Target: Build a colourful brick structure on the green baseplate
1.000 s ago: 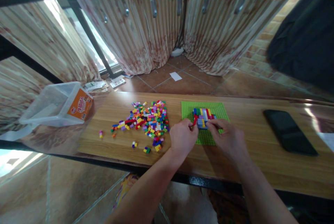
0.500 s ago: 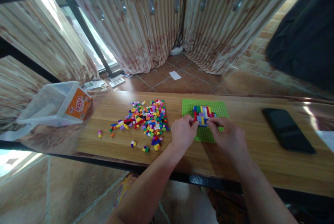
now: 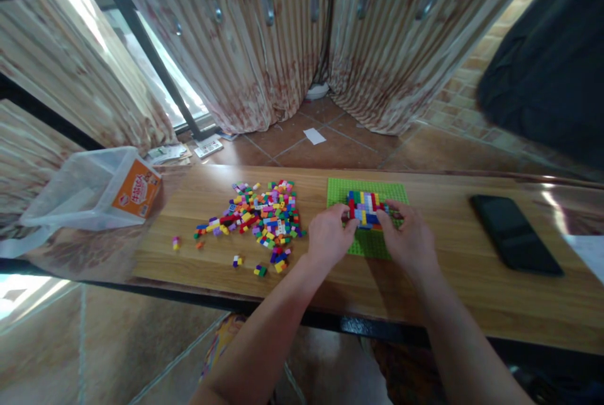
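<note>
A block of multicoloured toy bricks (image 3: 365, 207) sits on a green studded baseplate (image 3: 368, 246). My left hand (image 3: 331, 234) grips the block's left side, thumb at the near corner and fingers at the red end. On the opposite side my right hand (image 3: 409, 238) has its thumb on the near right corner and its fingers around the right edge. Both hands are closed on the brick block, and their fingers hide its two ends. I cannot tell whether the block's underside is pressed onto the studs.
Left of the baseplate lies a pile of loose bricks (image 3: 271, 213), with several strays nearer the front edge. A clear plastic tub (image 3: 89, 194) with an orange label lies at the far left. A black phone (image 3: 516, 235) rests on the right of the wooden table (image 3: 453, 292).
My right hand has gone from a pinch at the near right corner to a wider hold around the block's right side. My left hand stays at the left end. The view has shifted slightly.
</note>
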A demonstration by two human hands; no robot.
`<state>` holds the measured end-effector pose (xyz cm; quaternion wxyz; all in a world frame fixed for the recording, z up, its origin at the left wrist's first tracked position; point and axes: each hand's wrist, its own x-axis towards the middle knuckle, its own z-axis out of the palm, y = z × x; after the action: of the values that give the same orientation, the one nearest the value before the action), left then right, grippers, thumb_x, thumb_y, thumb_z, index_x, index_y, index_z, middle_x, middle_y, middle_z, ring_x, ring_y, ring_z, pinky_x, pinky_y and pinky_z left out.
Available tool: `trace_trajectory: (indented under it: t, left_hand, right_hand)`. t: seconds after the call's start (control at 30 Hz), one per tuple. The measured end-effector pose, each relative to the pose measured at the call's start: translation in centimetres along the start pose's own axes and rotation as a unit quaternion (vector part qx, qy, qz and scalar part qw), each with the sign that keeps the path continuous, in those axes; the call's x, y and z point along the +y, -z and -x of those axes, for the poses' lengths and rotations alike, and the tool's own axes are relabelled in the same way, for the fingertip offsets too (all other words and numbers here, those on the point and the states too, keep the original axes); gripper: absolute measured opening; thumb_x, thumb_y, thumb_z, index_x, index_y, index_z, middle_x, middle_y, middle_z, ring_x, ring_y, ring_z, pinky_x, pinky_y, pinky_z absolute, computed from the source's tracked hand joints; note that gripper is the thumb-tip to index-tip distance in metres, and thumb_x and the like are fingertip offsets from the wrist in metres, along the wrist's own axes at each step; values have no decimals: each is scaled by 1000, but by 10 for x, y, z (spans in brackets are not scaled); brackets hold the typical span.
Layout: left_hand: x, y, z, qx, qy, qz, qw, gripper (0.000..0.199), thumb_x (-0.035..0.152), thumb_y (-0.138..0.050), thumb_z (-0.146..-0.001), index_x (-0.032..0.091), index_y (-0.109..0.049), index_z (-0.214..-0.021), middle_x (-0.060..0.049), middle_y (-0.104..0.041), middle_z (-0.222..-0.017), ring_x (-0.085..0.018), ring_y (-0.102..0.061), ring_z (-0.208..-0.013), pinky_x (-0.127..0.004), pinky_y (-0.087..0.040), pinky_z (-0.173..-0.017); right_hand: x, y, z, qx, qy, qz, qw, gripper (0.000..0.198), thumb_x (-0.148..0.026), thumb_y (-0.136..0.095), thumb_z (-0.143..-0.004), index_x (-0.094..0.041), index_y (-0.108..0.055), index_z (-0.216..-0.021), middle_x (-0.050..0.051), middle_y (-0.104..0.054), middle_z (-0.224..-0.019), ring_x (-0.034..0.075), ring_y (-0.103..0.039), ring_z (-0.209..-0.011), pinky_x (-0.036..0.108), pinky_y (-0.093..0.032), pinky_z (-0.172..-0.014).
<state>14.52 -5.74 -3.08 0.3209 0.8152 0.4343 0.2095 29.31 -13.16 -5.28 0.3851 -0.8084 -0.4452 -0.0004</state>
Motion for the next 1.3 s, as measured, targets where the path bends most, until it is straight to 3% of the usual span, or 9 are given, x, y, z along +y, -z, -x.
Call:
trace_trajectory:
  t: [0.23, 0.43, 0.73, 1.17, 1.3]
  left_hand:
    - [2, 6, -9, -14, 24, -25, 999, 35, 29, -38, -98, 21, -72, -92, -7, -75, -92, -21, -68, -86, -30, -47, -76]
    - [3, 4, -16, 1, 58, -24, 998, 37, 41, -48, -94, 20, -75, -81, -8, -74, -81, -19, -65, -76, -28, -43, -69]
    - [1, 8, -10, 4, 72, 30, 997, 32, 35, -57, -88, 17, -76, -71, -5, -69, -65, -14, -57, -61, -26, -33, -58]
    - [-4, 10, 11, 2, 77, 63, 995, 35, 33, -56, -87, 16, -70, -60, -2, -61, -55, -12, -50, -54, -26, -28, -54]
    - [-5, 15, 14, 7, 55, 60, 997, 38, 32, -52, -90, 16, -66, -58, -2, -61, -56, -12, -48, -51, -26, -28, -54]
  right_hand:
    - [3, -6, -3, -30, -29, -16, 999, 47, -48, -51, -88, -15, -65, -118, 16, -70, -108, 28, -65, -92, 45, -51, -83]
    - [1, -8, 0, -29, -2, 5, 1000, 48, -47, -51, -87, -17, -64, -122, 16, -69, -112, 28, -64, -96, 46, -49, -86]
    - [-11, 0, 11, -57, -27, 22, 998, 50, -45, -52, -86, -15, -64, -124, 16, -69, -113, 30, -64, -99, 47, -49, -89]
    - [-15, 4, 28, -59, -4, 28, 998, 48, -45, -51, -87, -15, -65, -122, 16, -70, -110, 29, -64, -97, 46, -49, -87]
    - [-14, 7, 21, -52, -11, 29, 998, 46, -46, -53, -87, -15, -67, -116, 16, -70, -105, 26, -65, -86, 44, -51, -80]
